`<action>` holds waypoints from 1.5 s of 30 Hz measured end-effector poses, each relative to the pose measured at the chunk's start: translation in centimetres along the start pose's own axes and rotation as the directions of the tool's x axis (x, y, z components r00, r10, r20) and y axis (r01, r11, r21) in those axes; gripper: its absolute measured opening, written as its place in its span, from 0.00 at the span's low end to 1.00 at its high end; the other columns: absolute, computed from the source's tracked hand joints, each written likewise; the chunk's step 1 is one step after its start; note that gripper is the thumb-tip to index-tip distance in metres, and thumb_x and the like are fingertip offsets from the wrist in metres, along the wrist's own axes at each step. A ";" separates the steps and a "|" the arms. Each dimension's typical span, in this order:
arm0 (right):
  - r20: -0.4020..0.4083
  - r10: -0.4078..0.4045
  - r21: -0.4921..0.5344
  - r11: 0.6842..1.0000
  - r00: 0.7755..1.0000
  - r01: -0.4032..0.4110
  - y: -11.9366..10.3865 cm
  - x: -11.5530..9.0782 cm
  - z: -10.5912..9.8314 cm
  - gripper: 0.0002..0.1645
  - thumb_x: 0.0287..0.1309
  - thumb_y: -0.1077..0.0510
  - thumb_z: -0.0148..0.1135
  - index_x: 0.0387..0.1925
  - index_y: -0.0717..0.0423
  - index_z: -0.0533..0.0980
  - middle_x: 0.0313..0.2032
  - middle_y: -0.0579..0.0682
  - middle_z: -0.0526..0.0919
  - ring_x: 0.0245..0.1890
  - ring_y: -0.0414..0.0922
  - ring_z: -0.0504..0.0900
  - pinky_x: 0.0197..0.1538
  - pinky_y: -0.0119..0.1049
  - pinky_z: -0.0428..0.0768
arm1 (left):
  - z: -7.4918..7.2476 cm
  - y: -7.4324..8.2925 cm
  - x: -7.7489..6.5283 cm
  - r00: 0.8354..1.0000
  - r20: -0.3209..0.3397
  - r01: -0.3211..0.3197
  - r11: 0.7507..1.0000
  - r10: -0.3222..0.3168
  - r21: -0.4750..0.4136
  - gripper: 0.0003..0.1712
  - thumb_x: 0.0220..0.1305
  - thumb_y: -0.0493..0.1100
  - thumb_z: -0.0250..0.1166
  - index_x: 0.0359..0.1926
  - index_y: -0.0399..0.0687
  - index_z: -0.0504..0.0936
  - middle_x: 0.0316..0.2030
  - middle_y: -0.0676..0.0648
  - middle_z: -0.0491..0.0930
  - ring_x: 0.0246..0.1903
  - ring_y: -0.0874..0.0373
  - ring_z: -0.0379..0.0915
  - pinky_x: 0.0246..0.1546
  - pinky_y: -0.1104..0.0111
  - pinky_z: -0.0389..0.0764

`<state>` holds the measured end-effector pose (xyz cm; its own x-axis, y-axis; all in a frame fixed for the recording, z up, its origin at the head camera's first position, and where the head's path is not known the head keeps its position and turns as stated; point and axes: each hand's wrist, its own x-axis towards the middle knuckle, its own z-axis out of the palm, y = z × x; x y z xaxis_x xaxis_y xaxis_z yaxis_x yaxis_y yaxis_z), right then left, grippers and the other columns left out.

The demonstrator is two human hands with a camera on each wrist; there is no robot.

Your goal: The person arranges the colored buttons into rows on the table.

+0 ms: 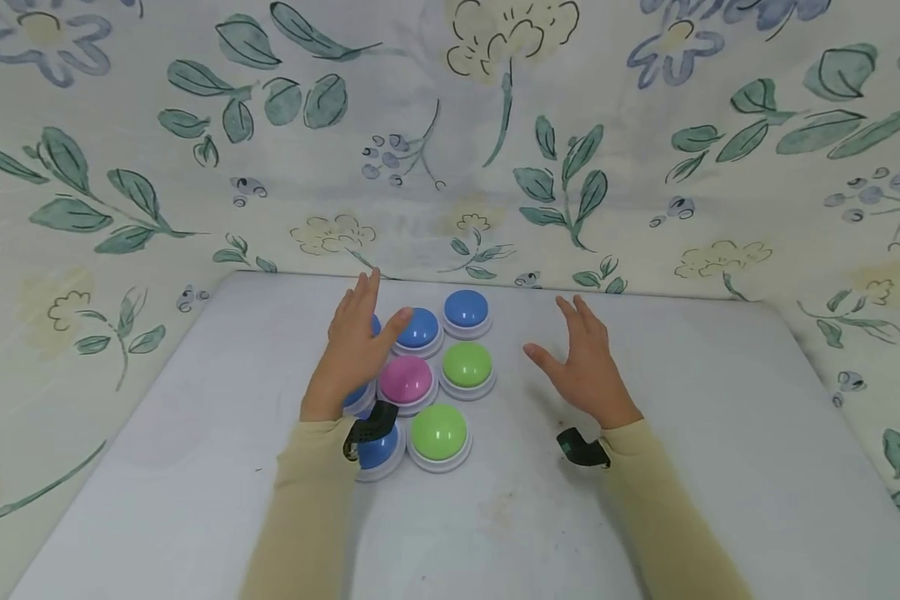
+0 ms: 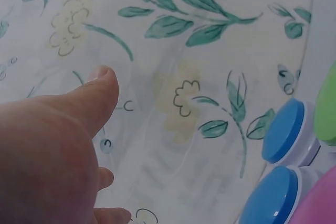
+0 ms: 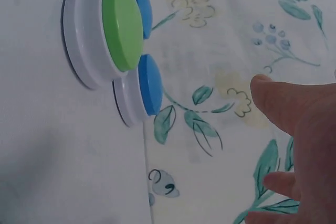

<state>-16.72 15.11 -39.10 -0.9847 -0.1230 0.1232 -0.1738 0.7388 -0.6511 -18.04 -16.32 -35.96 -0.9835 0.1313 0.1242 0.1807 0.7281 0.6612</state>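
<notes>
Several domed push buttons on white round bases stand close together in the middle of the table. One pink button (image 1: pixel 406 379) sits among them, with a green button (image 1: pixel 467 365) to its right and another green button (image 1: pixel 438 432) nearer. Blue buttons, such as the blue button (image 1: pixel 466 308) at the back, fill out the group. My left hand (image 1: pixel 352 346) hovers over the group's left side with fingers extended, partly hiding some blue buttons. To the right of the group, my right hand (image 1: pixel 588 367) is held above the table, fingers and thumb spread, touching nothing.
The white table (image 1: pixel 720 433) stretches to both sides of the buttons. Behind its far edge hangs a flower-patterned cloth (image 1: pixel 630 167), which also runs along the left and right sides. Each wrist bears a small black camera (image 1: pixel 583 448).
</notes>
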 end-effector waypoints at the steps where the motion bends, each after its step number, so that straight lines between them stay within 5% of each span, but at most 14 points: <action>1: 0.006 -0.001 0.011 1.000 1.000 0.001 -0.1 0.1 0.2 0.52 0.65 0.41 0.64 0.78 0.58 0.50 0.78 0.64 0.43 0.77 0.64 0.44 0.69 0.70 0.58 | 0.1 0.0 0.0 1.000 0.004 -0.005 1.000 0.005 -0.007 0.48 0.75 0.62 0.50 0.80 0.42 0.40 0.79 0.34 0.36 0.76 0.32 0.28 0.71 0.33 0.33; 14: 0.029 -0.050 0.145 0.988 0.998 0.046 -1.3 0.2 3.0 0.49 0.65 0.41 0.63 0.77 0.56 0.54 0.77 0.61 0.53 0.76 0.61 0.51 0.73 0.63 0.55 | 2.2 0.6 0.1 0.998 0.055 -0.043 0.999 0.043 -0.005 0.48 0.75 0.62 0.52 0.80 0.42 0.43 0.78 0.34 0.44 0.76 0.34 0.38 0.74 0.39 0.42; 19: 0.035 -0.046 0.191 0.981 0.998 0.039 -1.4 0.1 4.2 0.48 0.65 0.42 0.64 0.77 0.56 0.56 0.75 0.60 0.58 0.74 0.59 0.59 0.72 0.60 0.62 | 2.9 0.9 0.0 0.995 0.080 -0.054 0.998 0.056 -0.022 0.48 0.74 0.61 0.54 0.80 0.40 0.44 0.77 0.35 0.50 0.76 0.36 0.44 0.74 0.43 0.48; 28: 0.066 -0.059 0.371 0.928 0.996 0.031 -1.4 0.0 6.9 0.45 0.63 0.47 0.68 0.74 0.55 0.60 0.70 0.59 0.66 0.66 0.57 0.70 0.66 0.53 0.73 | 3.6 1.1 0.0 0.985 0.172 0.027 0.999 -0.022 -0.029 0.54 0.68 0.65 0.60 0.81 0.54 0.40 0.76 0.40 0.56 0.73 0.38 0.53 0.70 0.41 0.58; 33: 0.057 -0.068 0.428 0.903 0.996 0.037 -1.1 0.2 7.8 0.44 0.63 0.50 0.69 0.74 0.56 0.61 0.71 0.57 0.67 0.66 0.56 0.70 0.66 0.52 0.73 | 4.0 0.9 0.1 0.978 0.208 0.002 1.000 0.003 -0.024 0.54 0.64 0.63 0.66 0.80 0.53 0.49 0.72 0.42 0.66 0.71 0.40 0.60 0.69 0.43 0.62; 38: 0.104 -0.072 0.498 0.867 0.992 0.011 -0.5 0.3 8.4 0.45 0.62 0.52 0.69 0.74 0.57 0.60 0.72 0.57 0.65 0.67 0.56 0.69 0.67 0.52 0.72 | 4.6 0.8 0.2 0.966 0.259 -0.021 1.000 0.021 -0.005 0.50 0.60 0.60 0.71 0.76 0.48 0.61 0.72 0.45 0.67 0.72 0.44 0.60 0.70 0.48 0.63; 45: 0.144 -0.022 0.469 0.882 0.989 -0.049 -0.3 0.1 8.6 0.45 0.61 0.52 0.70 0.74 0.55 0.61 0.71 0.55 0.67 0.65 0.55 0.71 0.66 0.52 0.72 | 5.1 1.0 0.3 0.959 0.281 -0.024 1.000 0.018 0.016 0.46 0.59 0.55 0.74 0.73 0.41 0.67 0.70 0.43 0.69 0.71 0.44 0.61 0.70 0.50 0.64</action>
<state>-16.84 9.15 -45.32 -0.9720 -0.2332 0.0284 -0.1103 0.3464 -0.9316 -18.13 -12.09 -39.03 -0.9413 0.3286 -0.0768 0.2041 0.7356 0.6459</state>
